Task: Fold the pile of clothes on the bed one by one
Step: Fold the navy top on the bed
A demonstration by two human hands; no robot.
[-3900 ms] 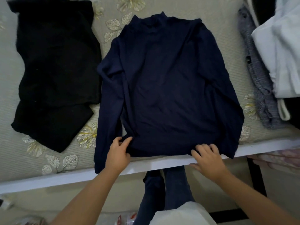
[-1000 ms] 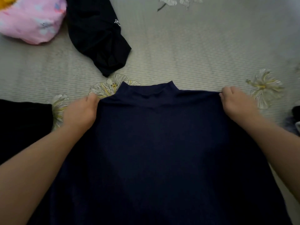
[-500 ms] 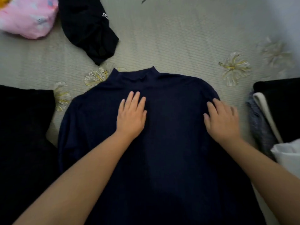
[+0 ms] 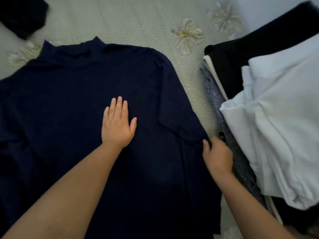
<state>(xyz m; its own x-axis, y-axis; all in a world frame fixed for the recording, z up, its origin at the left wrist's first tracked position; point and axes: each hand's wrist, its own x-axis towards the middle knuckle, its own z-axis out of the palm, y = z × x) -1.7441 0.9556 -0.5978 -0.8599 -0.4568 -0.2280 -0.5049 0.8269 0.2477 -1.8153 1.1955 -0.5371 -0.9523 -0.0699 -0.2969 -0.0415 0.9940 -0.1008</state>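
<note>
Heaped at the right on the floral bed cover (image 4: 138, 19): a pile of clothes (image 4: 269, 118), white over black and grey, close beside the spread garment. Spread flat mid-bed, collar away: navy top (image 4: 72, 94). Flat on its chest with fingers straight, left hand (image 4: 117, 125); pinching its right edge near the pile, right hand (image 4: 217, 156).

The bed (image 4: 131, 18), covered in a pale flower-printed sheet, carried a navy top (image 4: 69, 94) spread flat, a dark garment (image 4: 20, 16) at its far left corner, and a pile of clothes (image 4: 276, 104) at right.
</note>
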